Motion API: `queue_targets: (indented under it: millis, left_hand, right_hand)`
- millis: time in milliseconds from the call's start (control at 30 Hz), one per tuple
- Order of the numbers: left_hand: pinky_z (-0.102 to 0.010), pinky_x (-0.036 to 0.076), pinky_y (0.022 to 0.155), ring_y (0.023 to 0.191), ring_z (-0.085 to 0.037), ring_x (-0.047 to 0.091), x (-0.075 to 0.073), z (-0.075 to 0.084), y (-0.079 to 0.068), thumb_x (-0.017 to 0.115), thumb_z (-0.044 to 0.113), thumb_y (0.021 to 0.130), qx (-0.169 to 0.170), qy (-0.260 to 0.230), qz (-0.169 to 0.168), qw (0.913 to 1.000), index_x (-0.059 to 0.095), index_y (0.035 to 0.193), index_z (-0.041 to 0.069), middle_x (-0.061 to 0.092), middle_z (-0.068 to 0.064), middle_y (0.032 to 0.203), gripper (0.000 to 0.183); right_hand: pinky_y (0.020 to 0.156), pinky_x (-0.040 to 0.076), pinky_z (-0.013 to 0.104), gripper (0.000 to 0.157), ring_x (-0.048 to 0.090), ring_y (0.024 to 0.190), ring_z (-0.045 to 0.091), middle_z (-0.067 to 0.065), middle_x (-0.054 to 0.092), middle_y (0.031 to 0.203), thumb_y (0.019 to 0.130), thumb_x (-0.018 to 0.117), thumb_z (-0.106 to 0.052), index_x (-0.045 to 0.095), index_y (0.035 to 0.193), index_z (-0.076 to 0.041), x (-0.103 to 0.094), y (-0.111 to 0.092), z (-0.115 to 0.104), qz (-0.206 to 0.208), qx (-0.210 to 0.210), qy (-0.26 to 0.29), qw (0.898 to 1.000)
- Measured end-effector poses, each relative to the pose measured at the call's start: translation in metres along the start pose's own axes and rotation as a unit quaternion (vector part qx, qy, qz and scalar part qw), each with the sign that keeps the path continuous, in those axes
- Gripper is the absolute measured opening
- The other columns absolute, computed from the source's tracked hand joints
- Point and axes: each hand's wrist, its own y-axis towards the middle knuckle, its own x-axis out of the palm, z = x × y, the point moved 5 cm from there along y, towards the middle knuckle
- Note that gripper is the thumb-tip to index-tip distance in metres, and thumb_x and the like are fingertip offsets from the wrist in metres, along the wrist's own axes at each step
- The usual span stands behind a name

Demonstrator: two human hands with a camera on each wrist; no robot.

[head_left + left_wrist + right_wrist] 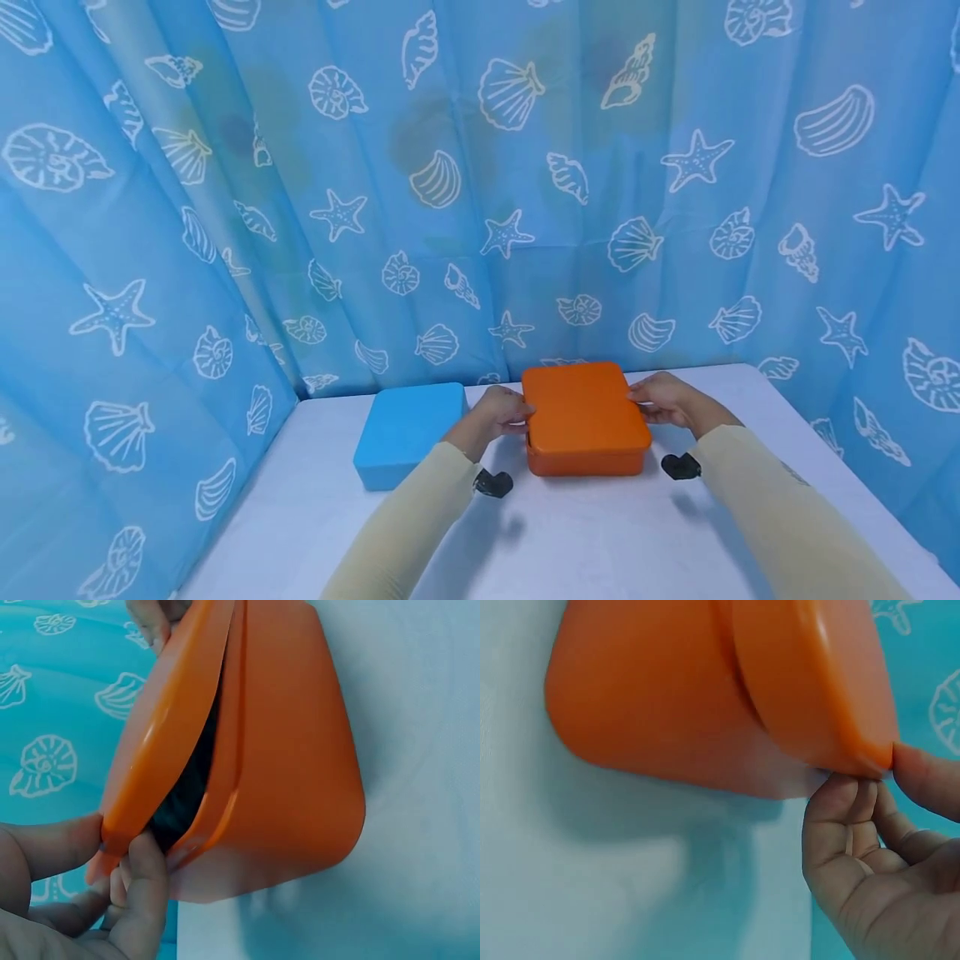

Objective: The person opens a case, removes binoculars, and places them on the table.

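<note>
An orange box [588,463] stands on the table with its orange lid [581,404] tilted on top. In the left wrist view the lid [161,720] is raised off the box [292,750] on one side, and a dark inside shows through the gap. My left hand [501,410] pinches the lid's left edge between thumb and fingers. At the opposite edge my right hand [667,400] also pinches the lid; in the right wrist view its thumb and fingers [832,802] meet at the lid's corner. What lies inside the box cannot be made out.
A blue box [411,429] with a flat top stands to the left, close to my left forearm. The white-covered table [570,542] reaches back to a blue curtain [465,208] with white shell and starfish prints, which also hangs along both sides.
</note>
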Motion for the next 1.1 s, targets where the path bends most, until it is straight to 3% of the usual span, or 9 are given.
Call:
queue_targets:
  millis: [167,333,600,733,967,1100]
  left_hand:
    - [-0.040,0.052,0.068,0.081,-0.024,0.059,-0.006,0.003,-0.009,0.067,0.006,0.078,0.018,0.001,-0.021,0.9996,0.053,0.106,-0.003,0.058,-0.012,0.093,0.033]
    - [-0.041,0.050,0.073,0.081,-0.023,0.059,-0.013,0.001,-0.021,0.068,0.007,0.078,0.009,-0.013,-0.031,0.9994,0.053,0.107,-0.003,0.058,-0.013,0.094,0.034]
    - [-0.038,0.051,0.071,0.082,-0.025,0.060,-0.012,-0.018,-0.034,0.066,0.009,0.080,-0.020,-0.044,-0.058,0.9972,0.053,0.104,-0.001,0.059,-0.014,0.097,0.029]
    - [-0.036,0.052,0.067,0.081,-0.025,0.061,-0.007,-0.024,-0.045,0.067,0.011,0.079,-0.015,-0.024,-0.062,0.9977,0.053,0.103,0.001,0.060,-0.012,0.095,0.029]
    - [-0.040,0.050,0.074,0.080,-0.023,0.062,-0.002,-0.043,-0.070,0.069,0.014,0.077,-0.003,-0.022,-0.095,0.9953,0.053,0.101,0.001,0.061,-0.012,0.093,0.031]
    - [-0.040,0.051,0.070,0.079,-0.023,0.061,0.000,-0.054,-0.082,0.070,0.014,0.076,-0.001,-0.015,-0.088,0.9960,0.054,0.099,0.002,0.061,-0.012,0.091,0.031]
  right_hand:
    - [0.076,0.049,0.035,0.043,0.053,0.087,0.027,0.017,0.050,0.111,0.090,0.051,-0.013,0.036,0.126,0.007,0.002,-0.007,-0.004,-0.014,-0.011,0.014,1.000]
    - [0.079,0.048,0.037,0.043,0.054,0.088,0.028,0.018,0.048,0.111,0.089,0.052,-0.012,0.036,0.125,0.007,0.007,-0.019,-0.004,-0.028,-0.007,0.039,0.999]
    - [0.079,0.048,0.039,0.047,0.054,0.092,0.028,0.018,0.047,0.112,0.088,0.056,-0.011,0.034,0.125,0.007,0.014,-0.039,0.009,-0.038,-0.008,0.045,0.998]
    - [0.078,0.049,0.040,0.047,0.053,0.091,0.028,0.018,0.048,0.110,0.087,0.057,-0.014,0.034,0.123,0.007,0.015,-0.053,0.015,-0.033,-0.007,0.036,0.999]
    - [0.075,0.050,0.040,0.051,0.055,0.089,0.027,0.016,0.051,0.107,0.084,0.061,-0.024,0.037,0.120,0.005,0.020,-0.078,0.029,-0.019,0.001,0.013,1.000]
    - [0.075,0.050,0.040,0.053,0.056,0.087,0.027,0.015,0.053,0.105,0.083,0.063,-0.026,0.039,0.119,0.005,0.024,-0.092,0.038,-0.016,0.002,0.004,1.000]
